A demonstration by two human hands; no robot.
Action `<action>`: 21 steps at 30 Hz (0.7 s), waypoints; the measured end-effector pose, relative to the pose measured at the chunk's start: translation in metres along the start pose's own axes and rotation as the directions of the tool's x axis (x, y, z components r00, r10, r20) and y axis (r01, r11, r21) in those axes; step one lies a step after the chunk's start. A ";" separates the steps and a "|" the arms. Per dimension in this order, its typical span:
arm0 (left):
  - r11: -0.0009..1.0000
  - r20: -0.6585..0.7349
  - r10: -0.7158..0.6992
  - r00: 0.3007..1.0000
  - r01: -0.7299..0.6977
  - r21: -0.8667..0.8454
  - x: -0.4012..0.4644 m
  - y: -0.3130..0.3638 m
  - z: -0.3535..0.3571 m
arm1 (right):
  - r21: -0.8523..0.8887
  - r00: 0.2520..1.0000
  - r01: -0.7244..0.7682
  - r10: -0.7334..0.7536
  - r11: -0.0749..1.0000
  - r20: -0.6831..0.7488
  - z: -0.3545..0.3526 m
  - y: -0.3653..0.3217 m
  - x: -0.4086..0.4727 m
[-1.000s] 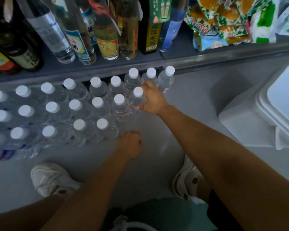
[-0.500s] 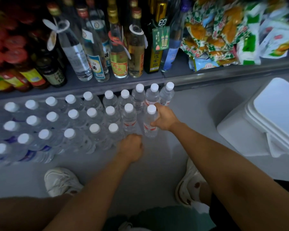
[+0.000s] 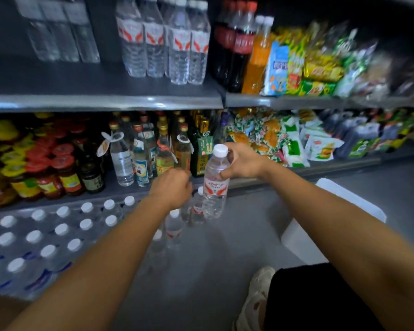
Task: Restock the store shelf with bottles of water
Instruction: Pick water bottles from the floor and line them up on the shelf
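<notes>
My right hand (image 3: 243, 161) grips a clear water bottle (image 3: 215, 187) with a white cap and red-and-white label by its neck. It hangs upright in the air, in front of the lower shelf. My left hand (image 3: 171, 187) hovers just left of it with fingers curled shut, and I see nothing in it. Several white-capped water bottles (image 3: 62, 229) stand on the grey floor at the lower left, a few more under my hands. On the upper shelf (image 3: 105, 101) stand several water bottles (image 3: 167, 44) with the same label.
The lower shelf holds liquor bottles (image 3: 141, 154), red-lidded jars (image 3: 62, 161) and snack bags (image 3: 294, 142). Cola and orange soda (image 3: 242, 46) stand right of the shelved water. A white box (image 3: 304, 240) sits on the floor at right, my shoe (image 3: 256, 297) below it.
My right hand has lifted one water bottle off the floor. My left fist has risen from the floor. The view has tilted up and now shows the upper shelf.
</notes>
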State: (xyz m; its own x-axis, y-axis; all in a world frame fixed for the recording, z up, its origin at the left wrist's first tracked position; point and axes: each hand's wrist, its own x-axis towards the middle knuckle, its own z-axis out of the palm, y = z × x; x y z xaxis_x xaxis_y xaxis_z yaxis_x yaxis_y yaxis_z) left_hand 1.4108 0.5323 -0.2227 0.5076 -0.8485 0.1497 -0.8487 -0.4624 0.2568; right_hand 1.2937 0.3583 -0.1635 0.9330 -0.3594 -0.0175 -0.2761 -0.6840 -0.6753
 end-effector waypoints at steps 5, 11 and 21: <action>0.998 -0.193 0.037 0.981 -0.026 0.057 0.025 -0.002 -0.084 | 0.038 0.991 0.125 -0.123 0.991 -0.057 -0.066 -0.075 0.016; 0.988 -0.312 0.024 0.950 0.025 0.152 0.064 -0.022 -0.165 | 0.012 0.959 0.267 -0.265 0.964 -0.100 -0.121 -0.143 0.059; 0.984 -0.379 0.007 0.925 0.061 0.167 0.140 -0.079 -0.219 | -0.039 0.917 0.363 -0.364 0.931 -0.164 -0.147 -0.194 0.184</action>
State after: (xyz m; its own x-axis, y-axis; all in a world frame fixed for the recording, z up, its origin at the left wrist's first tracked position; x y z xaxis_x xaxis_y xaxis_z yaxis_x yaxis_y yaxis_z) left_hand 1.5814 0.5063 -0.0125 0.5199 -0.6910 0.5023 -0.8291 -0.5496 0.1021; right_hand 1.4852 0.3319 0.0727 0.9182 -0.1845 0.3505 0.0724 -0.7917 -0.6066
